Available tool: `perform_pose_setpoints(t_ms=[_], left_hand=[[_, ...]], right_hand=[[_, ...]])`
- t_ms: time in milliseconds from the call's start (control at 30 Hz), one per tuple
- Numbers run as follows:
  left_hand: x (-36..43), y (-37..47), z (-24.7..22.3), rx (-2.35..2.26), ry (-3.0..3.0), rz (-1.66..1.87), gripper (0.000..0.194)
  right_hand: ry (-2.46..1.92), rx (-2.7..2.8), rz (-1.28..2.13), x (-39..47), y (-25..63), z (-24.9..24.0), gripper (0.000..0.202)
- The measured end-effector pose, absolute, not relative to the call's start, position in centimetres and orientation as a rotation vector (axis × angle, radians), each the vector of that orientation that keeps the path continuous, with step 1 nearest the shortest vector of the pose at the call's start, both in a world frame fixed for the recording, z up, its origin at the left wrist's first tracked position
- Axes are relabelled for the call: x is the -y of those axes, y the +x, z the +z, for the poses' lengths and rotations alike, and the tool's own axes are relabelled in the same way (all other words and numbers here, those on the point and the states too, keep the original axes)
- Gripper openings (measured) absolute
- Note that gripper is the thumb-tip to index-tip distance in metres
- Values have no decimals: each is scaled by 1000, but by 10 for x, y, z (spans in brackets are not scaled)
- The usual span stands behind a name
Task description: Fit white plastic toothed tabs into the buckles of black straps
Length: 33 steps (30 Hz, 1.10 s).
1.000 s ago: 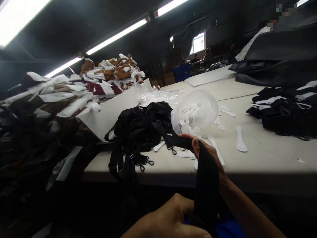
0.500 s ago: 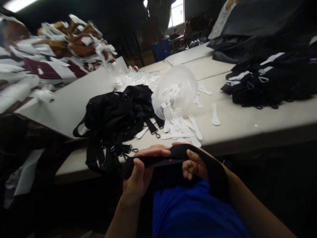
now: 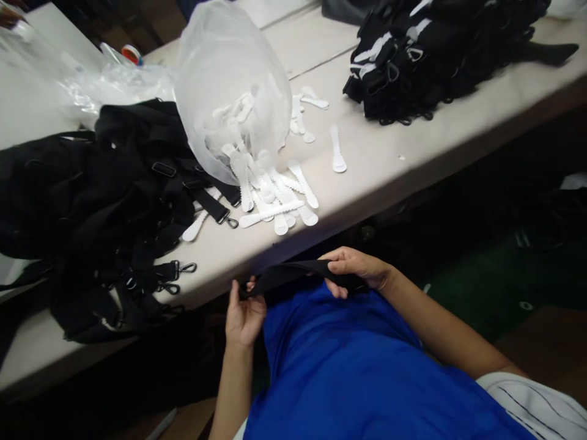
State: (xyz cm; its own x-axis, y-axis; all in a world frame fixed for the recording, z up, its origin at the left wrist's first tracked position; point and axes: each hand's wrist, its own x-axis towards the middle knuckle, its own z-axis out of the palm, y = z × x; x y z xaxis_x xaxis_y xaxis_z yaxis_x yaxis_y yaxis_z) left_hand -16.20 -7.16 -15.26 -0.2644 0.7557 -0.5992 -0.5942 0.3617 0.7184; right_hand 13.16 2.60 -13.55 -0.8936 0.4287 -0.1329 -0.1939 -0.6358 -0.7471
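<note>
A wide black strap (image 3: 288, 273) stretches between my two hands, below the table's front edge and over the blue cloth on my lap. My left hand (image 3: 246, 316) pinches its left end between thumb and fingers. My right hand (image 3: 351, 267) grips the strap farther right, thumb on top and fingers beneath. Just beyond the edge, white serrated plastic pieces (image 3: 270, 189) spill from a clear plastic bag (image 3: 229, 67). Left of them lies a heap of black straps (image 3: 92, 189) with metal hooks.
The pale table (image 3: 367, 183) runs across the view. At its back right sits another pile of black straps (image 3: 426, 61) with clips. Crumpled clear plastic (image 3: 123, 82) and a roll of tape (image 3: 132, 54) lie at the back left.
The view has tilted down and moved closer to the table. My hands have moved farther apart, with the strap drawn out between them. My left hand now pinches the strap's end.
</note>
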Motion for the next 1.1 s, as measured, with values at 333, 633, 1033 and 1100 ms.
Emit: perform_pose_setpoints(t_ms=[333,633,1033,1100], left_hand=[[70,-128,-155,-1594,1643,713,71],[29,-107,-120,-1639,1734,1052,28],[26,-114,-36,-1852,1845,1179,21],[22,-125,-24,-2043,2094,883,23]], right_hand=[[-419,1452,2628,-7,105,-132,46],[-814,1629,2243,0,128,-120,34],[-961,1209,1978,-5,110,-132,44],[-931,1050,2014,-14,108,-126,48]])
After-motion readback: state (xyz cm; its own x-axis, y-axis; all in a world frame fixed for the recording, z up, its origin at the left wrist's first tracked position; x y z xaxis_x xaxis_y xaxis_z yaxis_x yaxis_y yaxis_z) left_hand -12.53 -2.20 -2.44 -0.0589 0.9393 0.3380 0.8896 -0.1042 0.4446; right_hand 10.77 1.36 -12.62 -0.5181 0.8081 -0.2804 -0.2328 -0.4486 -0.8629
